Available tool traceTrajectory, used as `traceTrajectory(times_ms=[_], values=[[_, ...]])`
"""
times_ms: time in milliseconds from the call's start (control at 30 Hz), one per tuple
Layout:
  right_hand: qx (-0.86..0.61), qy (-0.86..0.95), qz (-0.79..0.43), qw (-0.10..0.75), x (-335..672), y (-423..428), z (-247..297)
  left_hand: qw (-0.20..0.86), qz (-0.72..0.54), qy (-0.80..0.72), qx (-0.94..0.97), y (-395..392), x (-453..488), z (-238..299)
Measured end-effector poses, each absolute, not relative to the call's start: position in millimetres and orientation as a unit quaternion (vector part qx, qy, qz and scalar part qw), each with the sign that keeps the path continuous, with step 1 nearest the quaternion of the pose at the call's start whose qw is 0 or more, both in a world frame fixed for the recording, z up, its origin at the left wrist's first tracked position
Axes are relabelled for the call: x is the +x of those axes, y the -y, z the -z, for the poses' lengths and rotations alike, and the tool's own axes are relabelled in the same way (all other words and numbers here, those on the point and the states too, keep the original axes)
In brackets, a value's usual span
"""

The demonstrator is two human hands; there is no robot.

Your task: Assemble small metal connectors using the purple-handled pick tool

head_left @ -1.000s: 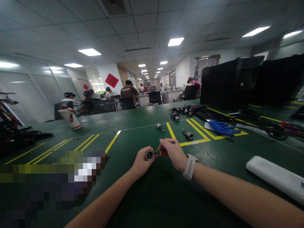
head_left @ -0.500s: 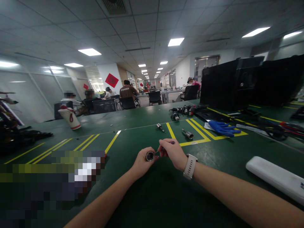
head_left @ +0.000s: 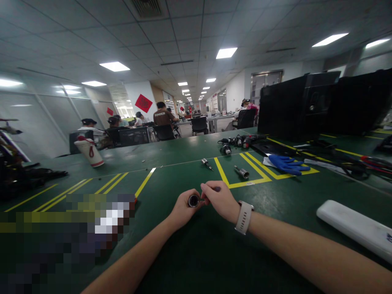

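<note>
While the left hand [head_left: 183,209] pinches the metal cylinder [head_left: 192,200], the right hand [head_left: 219,200] pinches a thin tool [head_left: 216,189] into its mouth. It looks mid-job, with similar parts [head_left: 241,172] beyond the cylinder untouched.

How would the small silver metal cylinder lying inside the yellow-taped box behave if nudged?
The small silver metal cylinder lies on its side on the flat green table mat, so it would probably roll. It looks like metal: likely stiff and heavy for its size.

White watch strap [head_left: 244,217] on right wrist; bare forearms [head_left: 147,255]
</note>
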State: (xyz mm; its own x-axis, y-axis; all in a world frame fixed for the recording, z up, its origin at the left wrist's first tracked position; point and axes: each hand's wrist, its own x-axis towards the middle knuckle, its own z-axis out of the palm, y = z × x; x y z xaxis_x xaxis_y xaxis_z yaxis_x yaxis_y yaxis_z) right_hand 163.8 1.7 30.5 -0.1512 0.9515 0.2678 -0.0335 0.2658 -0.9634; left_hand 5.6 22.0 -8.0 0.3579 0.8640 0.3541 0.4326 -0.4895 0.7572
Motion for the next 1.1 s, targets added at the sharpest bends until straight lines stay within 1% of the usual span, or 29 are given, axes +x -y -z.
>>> traceTrajectory(times_ms=[333, 600, 833, 1100], values=[[-0.402, 0.513, -0.545, 0.528, 162.3, -8.9, -25.7, 0.332, -0.396, -0.413, 0.75, -20.6, 5.3, 4.8], [-0.364, 0.525, -0.528, 0.56, 166.7, -7.1, -27.7, 0.347, -0.406, -0.424, 0.732, -18.9, 5.8, 1.2], [-0.364, 0.509, -0.512, 0.588, 168.2, -8.9, -29.2, 0.337, -0.424, -0.44, 0.716, -17.9, 6.6, 0.5], [-0.35, 0.52, -0.502, 0.596, 170.1, -7.3, -29.2, 0.327, -0.432, -0.446, 0.713, -17.4, 6.5, -0.6]])
